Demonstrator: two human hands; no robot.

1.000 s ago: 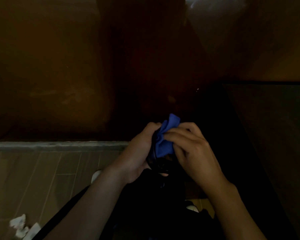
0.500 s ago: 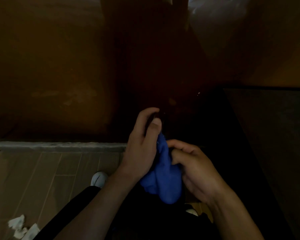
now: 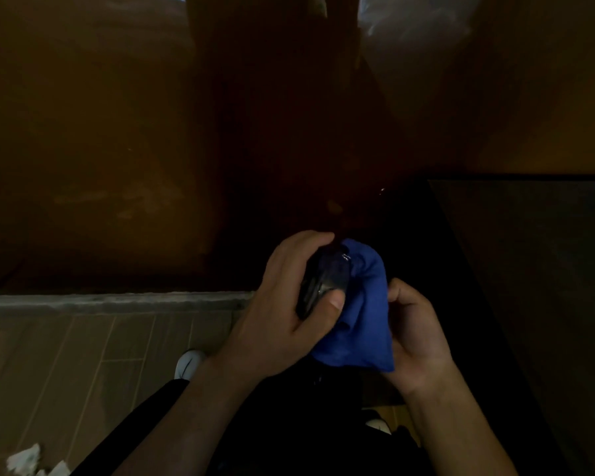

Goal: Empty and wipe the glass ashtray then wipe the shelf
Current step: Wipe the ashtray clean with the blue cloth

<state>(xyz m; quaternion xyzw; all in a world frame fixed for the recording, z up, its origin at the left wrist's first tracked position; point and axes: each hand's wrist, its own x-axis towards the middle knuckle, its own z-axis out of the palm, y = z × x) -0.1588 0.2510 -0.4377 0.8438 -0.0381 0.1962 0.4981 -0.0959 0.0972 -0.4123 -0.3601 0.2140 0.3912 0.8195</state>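
Observation:
The scene is dim. My left hand (image 3: 282,304) grips a dark glass ashtray (image 3: 327,280) on edge, thumb on its near side and fingers over its far rim. A blue cloth (image 3: 361,321) is pressed against the ashtray's right side and hangs down below it. My right hand (image 3: 416,331) holds the cloth from the right, fingers curled into it. Much of the ashtray is hidden by my fingers and the cloth.
A dark shelf or cabinet top (image 3: 529,269) runs along the right. A brown wall (image 3: 100,149) stands ahead, with a grey skirting strip (image 3: 110,298) above a tiled floor (image 3: 83,365). Crumpled white paper (image 3: 24,458) lies at the lower left. My white shoe (image 3: 189,364) shows below.
The cloth went from bunched on top between both hands to draped down the ashtray's right side. My left hand turned the ashtray, now showing more of the glass; my right hand shifted right.

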